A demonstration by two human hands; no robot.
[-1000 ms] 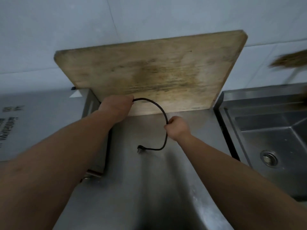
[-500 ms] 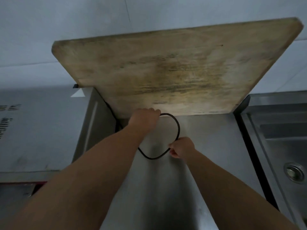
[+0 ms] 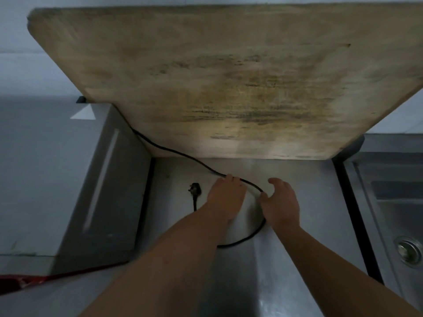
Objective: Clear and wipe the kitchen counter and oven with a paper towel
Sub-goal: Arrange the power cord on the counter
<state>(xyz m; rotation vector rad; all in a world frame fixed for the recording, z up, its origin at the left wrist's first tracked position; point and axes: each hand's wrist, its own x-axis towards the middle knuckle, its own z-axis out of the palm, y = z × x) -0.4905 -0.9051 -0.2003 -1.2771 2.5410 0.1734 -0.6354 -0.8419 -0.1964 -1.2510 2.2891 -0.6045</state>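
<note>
A black power cable (image 3: pixel 254 235) runs out from behind the grey oven (image 3: pixel 45 168) at the left and loops across the steel counter (image 3: pixel 309 213). Its plug (image 3: pixel 194 187) lies flat on the counter beside my left hand. My left hand (image 3: pixel 225 199) is closed over the cable, which passes under its fingertips. My right hand (image 3: pixel 281 202) sits just to the right with fingers curved and apart, the cable running between thumb and forefinger. No paper towel is in view.
A large worn wooden cutting board (image 3: pixel 229 76) leans against the tiled wall behind the counter. A steel sink (image 3: pixel 389 202) with its drain (image 3: pixel 409 250) is at the right. Something red (image 3: pixel 23 280) shows below the oven's front edge.
The view has moved closer and lower. The cable now lies in a loop on the counter with its plug to the left. My right hand's fingers have loosened.
</note>
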